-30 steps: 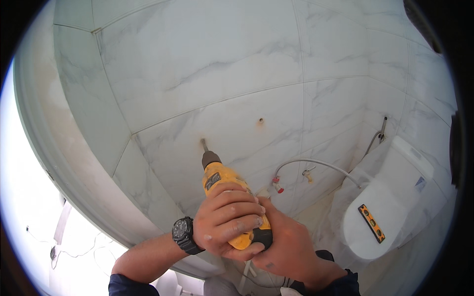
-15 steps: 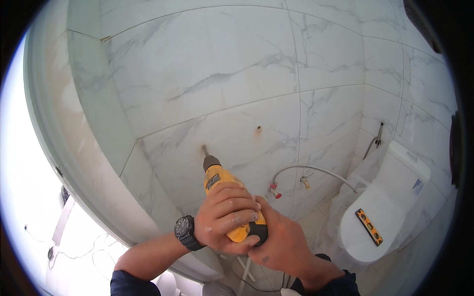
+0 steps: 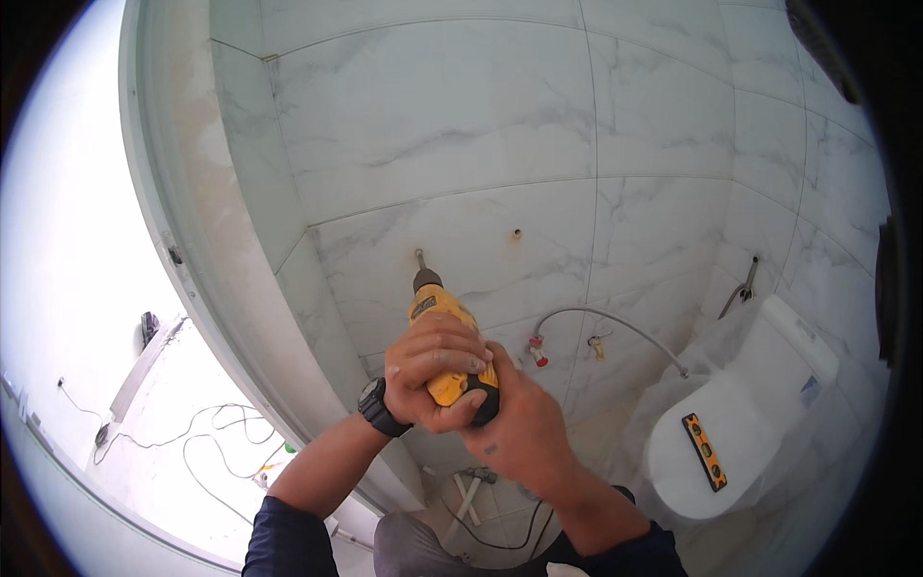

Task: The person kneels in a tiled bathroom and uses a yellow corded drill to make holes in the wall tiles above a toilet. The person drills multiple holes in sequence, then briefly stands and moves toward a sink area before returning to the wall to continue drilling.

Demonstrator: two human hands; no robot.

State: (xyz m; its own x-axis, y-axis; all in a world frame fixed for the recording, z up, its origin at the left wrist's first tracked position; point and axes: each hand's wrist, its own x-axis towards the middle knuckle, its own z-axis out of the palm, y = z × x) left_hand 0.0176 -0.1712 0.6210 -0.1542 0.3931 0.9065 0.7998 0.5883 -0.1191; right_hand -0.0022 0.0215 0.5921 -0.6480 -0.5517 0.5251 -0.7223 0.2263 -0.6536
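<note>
Both my hands grip a yellow and black power drill (image 3: 444, 300) pointed at the marble-look tiled wall (image 3: 433, 115). My left hand (image 3: 435, 363), below a black wristwatch (image 3: 375, 402), wraps over the drill's body. Behind it, my right hand (image 3: 524, 433) closes round the rear and handle, whose lower part is hidden. The drill bit (image 3: 420, 258) meets the wall at a spot with a faint brownish stain. To its right is a round hole (image 3: 517, 233) in the same tile, also stained beneath.
A white toilet (image 3: 683, 471) wrapped in clear plastic stands at right, with a small orange and black spirit level (image 3: 705, 452) on its lid. A grey flexible hose (image 3: 615, 313) runs to it from a red-handled valve (image 3: 537, 352). Left is a door frame (image 3: 192, 260); cables (image 3: 202, 438) lie beyond.
The view has shifted, so the wall and door frame appear farther right and the doorway shows more. My hands still hold the drill with its bit at the same stained spot.
</note>
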